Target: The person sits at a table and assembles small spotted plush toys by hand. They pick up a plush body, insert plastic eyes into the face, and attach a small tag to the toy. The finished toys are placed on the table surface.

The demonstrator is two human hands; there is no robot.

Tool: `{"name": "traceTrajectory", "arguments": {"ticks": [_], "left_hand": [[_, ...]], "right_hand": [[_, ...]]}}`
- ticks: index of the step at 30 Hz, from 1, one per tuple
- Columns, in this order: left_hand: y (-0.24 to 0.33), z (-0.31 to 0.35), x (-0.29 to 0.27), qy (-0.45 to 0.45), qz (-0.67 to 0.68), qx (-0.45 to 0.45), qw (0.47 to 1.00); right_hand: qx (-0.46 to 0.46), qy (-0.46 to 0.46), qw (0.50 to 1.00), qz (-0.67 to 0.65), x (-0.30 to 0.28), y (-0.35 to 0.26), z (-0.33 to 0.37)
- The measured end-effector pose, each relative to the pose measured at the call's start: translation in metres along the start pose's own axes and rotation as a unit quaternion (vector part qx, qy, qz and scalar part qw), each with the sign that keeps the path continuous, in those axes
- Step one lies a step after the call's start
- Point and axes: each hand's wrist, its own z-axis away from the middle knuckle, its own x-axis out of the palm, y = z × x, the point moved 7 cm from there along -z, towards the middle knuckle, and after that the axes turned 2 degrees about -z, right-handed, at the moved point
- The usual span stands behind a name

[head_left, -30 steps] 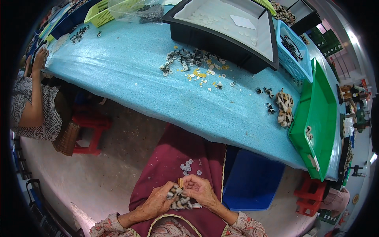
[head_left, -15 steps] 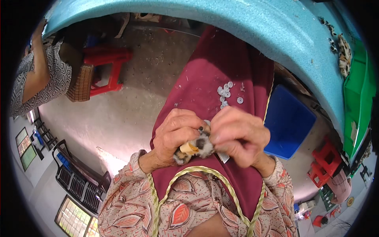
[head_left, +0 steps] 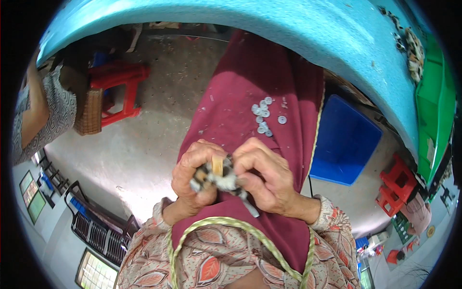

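Note:
In my lap, above the maroon apron (head_left: 226, 115), a small furry plush toy (head_left: 225, 182) in white, grey and tan is between my hands. My left hand (head_left: 186, 174) wraps round its left side. A stiff tan strip (head_left: 217, 165) sticks up from the toy beside the left fingers. The fingertips of my right hand (head_left: 269, 179) pinch the toy's right side; exactly what lies between them is hidden. A pale ribbon-like label (head_left: 249, 207) hangs below the toy. Farther up the apron lie several small translucent plastic washers (head_left: 263, 111).
A light blue table edge (head_left: 240, 12) curves across the far side. On it at right are a green tray (head_left: 431, 96) and spotted plush pieces (head_left: 414, 55). A blue bin (head_left: 344, 139) stands right of my lap. A person's arm (head_left: 36, 106) and red stool (head_left: 127, 86) are at left.
Both hands and the toy have shifted left and the toy has turned, so its black bead eye no longer shows. The tan strip now points upward. My right fingers have come onto the toy.

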Motion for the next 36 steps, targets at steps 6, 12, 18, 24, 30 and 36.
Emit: {"name": "traceTrajectory", "arguments": {"ticks": [6,12,18,24,30,36], "left_hand": [[-0.017,0.012,0.006,-0.106,-0.038,-0.093,0.989],[-0.009,0.005,0.018,-0.131,-0.017,-0.036,0.991],[0.001,0.001,0.011,-0.123,-0.012,0.041,0.991],[0.000,0.005,0.008,-0.118,0.012,0.071,0.990],[0.004,-0.004,0.011,-0.136,-0.036,0.056,0.988],[-0.001,0.001,0.006,-0.109,-0.064,0.040,0.991]], "right_hand": [[0.190,-0.065,0.979,-0.029,-0.012,0.030,0.016],[0.023,-0.023,0.907,0.420,-0.085,0.047,-0.001],[0.039,-0.140,0.819,0.554,-0.081,0.082,-0.001],[0.023,-0.049,0.963,0.265,-0.075,0.045,-0.019],[0.180,0.017,0.982,-0.052,-0.022,0.031,-0.009],[0.197,0.028,0.975,-0.098,-0.021,0.033,0.000]]}}
